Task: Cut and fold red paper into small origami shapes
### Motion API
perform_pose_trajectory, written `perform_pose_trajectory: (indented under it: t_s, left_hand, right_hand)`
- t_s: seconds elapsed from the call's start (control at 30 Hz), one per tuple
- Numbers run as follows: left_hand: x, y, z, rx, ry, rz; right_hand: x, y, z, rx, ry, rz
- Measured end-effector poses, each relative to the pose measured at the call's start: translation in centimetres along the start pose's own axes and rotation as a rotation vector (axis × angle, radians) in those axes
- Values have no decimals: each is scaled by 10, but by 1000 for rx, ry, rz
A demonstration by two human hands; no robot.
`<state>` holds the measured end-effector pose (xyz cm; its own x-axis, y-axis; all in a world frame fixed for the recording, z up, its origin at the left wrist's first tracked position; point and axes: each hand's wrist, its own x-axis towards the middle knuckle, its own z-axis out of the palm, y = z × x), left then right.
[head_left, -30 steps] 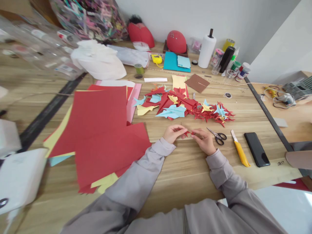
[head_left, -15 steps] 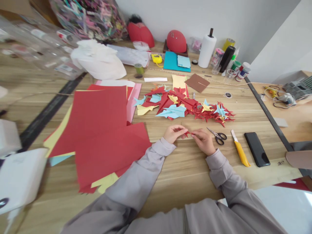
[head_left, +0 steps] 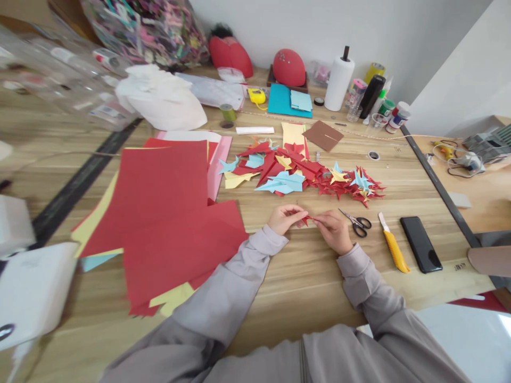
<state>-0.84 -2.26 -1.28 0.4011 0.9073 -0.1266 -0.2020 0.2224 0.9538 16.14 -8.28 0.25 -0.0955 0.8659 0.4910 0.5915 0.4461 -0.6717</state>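
Between my two hands is a small folded piece of red paper (head_left: 305,219), mostly covered by the fingers. My left hand (head_left: 284,218) pinches its left side between thumb and fingers. From the other side my right hand (head_left: 332,229) pinches its right end. Just beyond the hands lies a heap of folded paper shapes, mostly red, with a light blue paper plane (head_left: 281,182) and yellow pieces among them. Black-handled scissors (head_left: 359,223) rest right of my right hand, their blades slightly apart.
Large red paper sheets (head_left: 167,197) spread over the table's left side. To the right lie a yellow utility knife (head_left: 393,247) and a black phone (head_left: 421,244). A brown card (head_left: 323,135), yellow tape measure (head_left: 256,96) and white bottle (head_left: 339,82) are farther back.
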Motion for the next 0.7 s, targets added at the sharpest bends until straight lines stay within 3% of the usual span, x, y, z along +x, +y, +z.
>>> perform_pose_trajectory:
  t_s: [0.33, 0.7]
  left_hand:
    - [-1, 2, 1, -14, -2, 1]
    - [-2, 3, 2, 12, 11, -5]
  right_hand:
    - [-1, 3, 1, -35, 50, -82]
    - [-3, 4, 3, -48, 32, -16]
